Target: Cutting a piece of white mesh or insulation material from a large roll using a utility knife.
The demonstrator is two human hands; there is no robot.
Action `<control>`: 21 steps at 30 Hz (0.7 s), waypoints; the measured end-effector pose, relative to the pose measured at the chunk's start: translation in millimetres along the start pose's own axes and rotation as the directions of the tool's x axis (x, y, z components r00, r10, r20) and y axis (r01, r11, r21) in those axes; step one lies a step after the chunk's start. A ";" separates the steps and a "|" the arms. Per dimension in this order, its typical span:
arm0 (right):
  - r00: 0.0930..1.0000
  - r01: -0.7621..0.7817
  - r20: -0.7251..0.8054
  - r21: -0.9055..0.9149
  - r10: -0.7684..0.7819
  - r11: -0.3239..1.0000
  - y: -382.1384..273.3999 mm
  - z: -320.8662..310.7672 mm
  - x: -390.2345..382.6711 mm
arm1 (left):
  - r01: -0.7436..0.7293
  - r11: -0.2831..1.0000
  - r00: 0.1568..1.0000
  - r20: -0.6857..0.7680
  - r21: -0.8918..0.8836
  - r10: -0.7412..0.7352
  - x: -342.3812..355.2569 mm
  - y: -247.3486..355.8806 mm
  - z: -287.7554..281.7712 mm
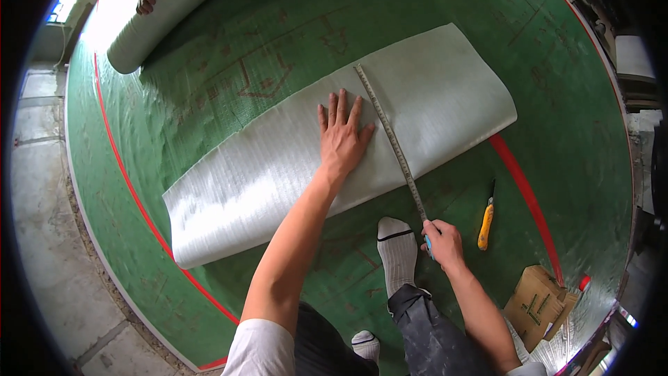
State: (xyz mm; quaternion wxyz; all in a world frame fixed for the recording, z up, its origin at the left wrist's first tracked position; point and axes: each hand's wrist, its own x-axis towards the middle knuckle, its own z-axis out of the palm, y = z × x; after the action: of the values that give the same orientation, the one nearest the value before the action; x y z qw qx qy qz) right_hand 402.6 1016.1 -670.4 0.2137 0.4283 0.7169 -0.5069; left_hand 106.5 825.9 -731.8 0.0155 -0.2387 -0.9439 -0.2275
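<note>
Silvery sheet (438,90) beneath the left hand (342,141), which lies flat, fingers spread; right hand (444,244), curled round a tape measure (399,155) reaching across the sheet; yellow knife (486,226) right of this hand.

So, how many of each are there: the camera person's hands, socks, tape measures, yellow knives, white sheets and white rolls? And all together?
Camera person's hands, left hand and right hand: 2
Socks: 2
Tape measure: 1
Yellow knife: 1
White sheet under the tape: 1
White roll: 1
Total: 8
</note>
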 end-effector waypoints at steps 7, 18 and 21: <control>0.999 0.032 -0.007 -0.027 -0.032 0.999 -12.6 0.5 4.3 | -0.057 0.998 0.997 0.058 0.020 0.055 -10.0 0.5 0.6; 1.000 0.009 -0.017 -0.046 -0.009 0.999 -13.8 -5.1 -4.5 | -0.097 0.993 0.989 0.123 0.072 0.087 -20.6 12.2 0.8; 0.999 0.021 -0.044 -0.079 -0.025 0.997 -6.1 -5.1 -7.7 | -0.114 0.990 0.986 0.129 0.078 0.103 -29.0 16.4 0.6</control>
State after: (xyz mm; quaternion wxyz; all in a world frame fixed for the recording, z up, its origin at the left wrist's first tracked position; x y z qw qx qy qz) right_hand 402.3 1017.0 -659.4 0.2081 0.4227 0.7458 -0.4710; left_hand 139.7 826.1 -729.5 -0.0210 -0.3026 -0.9375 -0.1707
